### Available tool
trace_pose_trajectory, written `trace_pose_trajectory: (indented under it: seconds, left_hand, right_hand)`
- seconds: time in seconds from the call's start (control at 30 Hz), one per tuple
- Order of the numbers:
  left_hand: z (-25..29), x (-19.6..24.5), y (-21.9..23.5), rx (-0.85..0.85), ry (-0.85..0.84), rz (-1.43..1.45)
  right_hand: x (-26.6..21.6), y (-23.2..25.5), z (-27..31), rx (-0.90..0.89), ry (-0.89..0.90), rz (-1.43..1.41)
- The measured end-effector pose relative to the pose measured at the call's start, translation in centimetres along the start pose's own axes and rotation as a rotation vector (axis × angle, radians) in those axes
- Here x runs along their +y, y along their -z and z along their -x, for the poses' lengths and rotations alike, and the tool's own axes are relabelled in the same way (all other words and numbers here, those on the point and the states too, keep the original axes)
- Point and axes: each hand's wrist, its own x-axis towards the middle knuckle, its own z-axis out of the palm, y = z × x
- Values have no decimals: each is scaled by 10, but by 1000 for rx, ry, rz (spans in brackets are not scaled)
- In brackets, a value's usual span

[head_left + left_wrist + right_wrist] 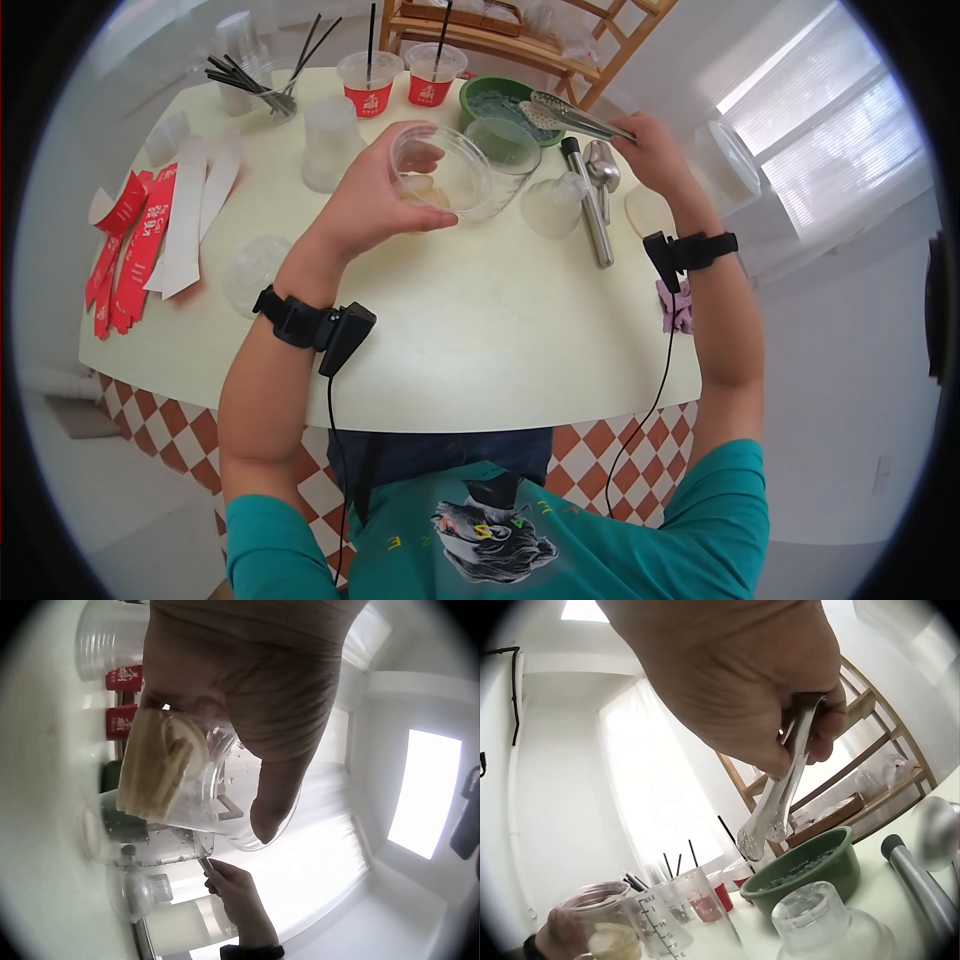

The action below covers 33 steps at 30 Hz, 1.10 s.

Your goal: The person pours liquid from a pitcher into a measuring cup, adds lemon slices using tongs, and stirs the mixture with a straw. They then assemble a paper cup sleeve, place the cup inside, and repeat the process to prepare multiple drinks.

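My left hand [370,195] grips a clear plastic cup [462,168], tilted with its mouth facing right. Pale yellowish pieces [161,769] lie inside the cup, some in a flat slab against its wall. In my right hand [655,155] is a pair of metal tongs [769,806], pinched near the handle end. The perforated tong heads hang just above a green bowl [832,871], which holds translucent bits. Between the cup and the bowl stands a clear measuring jug [656,924] with printed marks.
A translucent bottle [552,208], a metal muddler [597,225] and a metal scoop [602,165] lie at the right. Two red-sleeved cups [368,98] with black straws stand behind. Red and white paper strips [150,235] spread left. An upturned clear cup [330,145] is nearby.
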Motion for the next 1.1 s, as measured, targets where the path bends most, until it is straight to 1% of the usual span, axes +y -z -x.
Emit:
trace_pose_trajectory:
  seconds: [0.1, 0.17, 0.2, 0.27, 0.3, 0.37, 0.57, 0.7, 0.77, 0.8, 0.87, 0.9, 0.97, 1.0, 1.07, 1.1]
  left_hand:
    - [0, 1, 1, 10, -6, 10]
    - [1, 2, 1, 45, -17, 32]
    - [1, 2, 2, 46, -15, 30]
    - [0, 2, 5, 21, -14, 25]
    - [0, 2, 6, 21, -12, 23]
    - [-1, 1, 5, 41, -64, 12]
    - [-3, -4, 5, 115, -106, -50]
    - [-5, -11, 5, 148, -119, -10]
    - [-7, -14, 5, 178, -138, -11]
    - [-6, -13, 5, 177, -137, -13]
    - [-5, -7, 3, 225, -80, 48]
    - [-4, -7, 4, 229, -76, 41]
    - [-5, -7, 7, 233, -131, 41]
    - [-4, -5, 9, 230, -128, 28]
    - [-3, 5, 12, 288, -154, -25]
    - [-3, 11, 15, 279, -154, -39]
  right_hand:
    - [18, -27, -17, -39, -40, -15]
    - [20, -41, -26, -119, -82, -24]
    - [21, -47, -29, -121, -82, -27]
    - [20, -57, -35, -156, -2, 121]
    - [21, -60, -37, -156, -2, 119]
    - [15, -60, -41, -255, -65, 113]
    - [4, -63, -39, -190, -160, 60]
    - [0, -64, -38, -187, -192, 46]
    - [-4, -63, -35, -93, -195, 37]
    - [-4, -61, -32, -93, -195, 35]
    - [-15, -51, -24, 155, -167, -24]
    - [-25, -46, -17, 154, -164, -32]
    - [-61, -32, 4, 304, -195, -386]
    - [-74, -29, 14, 309, -198, -399]
    - [-96, -25, 32, 374, -55, -459]
    - [-103, -22, 37, 371, -77, -468]
